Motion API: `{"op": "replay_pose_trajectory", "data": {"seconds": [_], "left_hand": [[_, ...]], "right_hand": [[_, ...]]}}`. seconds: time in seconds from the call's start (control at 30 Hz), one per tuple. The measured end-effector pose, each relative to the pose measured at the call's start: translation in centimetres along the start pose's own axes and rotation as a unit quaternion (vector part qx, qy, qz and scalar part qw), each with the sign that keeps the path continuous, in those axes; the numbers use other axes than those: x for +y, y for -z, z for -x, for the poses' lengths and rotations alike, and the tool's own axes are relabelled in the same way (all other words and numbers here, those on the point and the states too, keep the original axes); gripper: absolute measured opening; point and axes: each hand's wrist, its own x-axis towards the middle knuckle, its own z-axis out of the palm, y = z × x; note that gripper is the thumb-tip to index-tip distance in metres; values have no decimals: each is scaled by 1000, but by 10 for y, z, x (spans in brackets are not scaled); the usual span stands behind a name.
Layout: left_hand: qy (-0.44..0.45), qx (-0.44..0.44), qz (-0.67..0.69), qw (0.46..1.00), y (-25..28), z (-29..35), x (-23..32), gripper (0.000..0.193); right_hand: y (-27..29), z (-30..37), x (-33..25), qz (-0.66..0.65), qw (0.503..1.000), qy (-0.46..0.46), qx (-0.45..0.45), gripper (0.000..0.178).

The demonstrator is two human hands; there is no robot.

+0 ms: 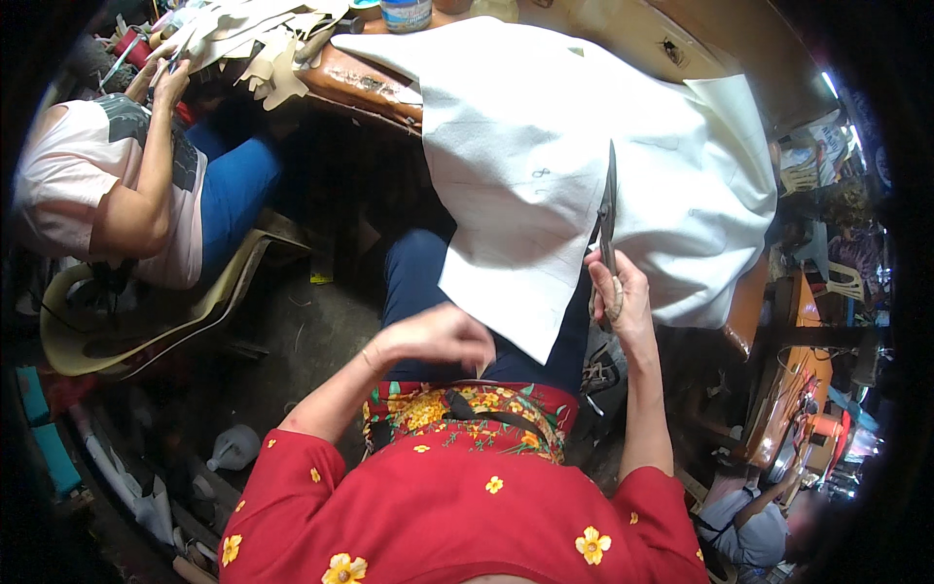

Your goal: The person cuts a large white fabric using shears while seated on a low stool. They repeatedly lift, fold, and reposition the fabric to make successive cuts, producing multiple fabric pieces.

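Observation:
A large white sheet of cloth-like material [516,127] drapes over the table edge towards my lap, with faint drawn lines and a small mark on it. My right hand [628,297] is closed round the handles of dark scissors [607,209]. Their blades point away from me and lie at the sheet, where a cut separates the hanging left flap from the right part. My left hand [436,339] is over my lap, left of the flap's lower corner and apart from it. Its fingers are curled and smeared by motion, so I cannot make out whether they hold anything.
The brown table [375,90] carries a heap of pale offcuts [277,58] and a blue-and-white tub [406,14]. At the left, another person [136,185] sits on a yellowish plastic chair [88,341], hands near the offcuts. A white jug [233,447] lies on the floor.

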Motion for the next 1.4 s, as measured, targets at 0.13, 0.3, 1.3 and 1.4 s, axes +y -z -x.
{"op": "replay_pose_trajectory", "data": {"seconds": [0.13, 0.3, 1.3, 1.4], "left_hand": [[-113, 489, 72, 862, 58, -21, -6, 65], [-82, 497, 119, 855, 93, -56, -20, 88], [-60, 326, 193, 923, 17, 24, -3, 45], [-82, 323, 172, 927, 16, 26, -7, 49]], "right_hand": [[3, 2, 1, 1, 1000, -5, -6, 30], [5, 4, 1, 12, 1000, -17, -5, 29], [12, 29, -23, 100, 990, -50, -90, 34], [12, 31, -25, 107, 988, -56, -101, 41]]}}
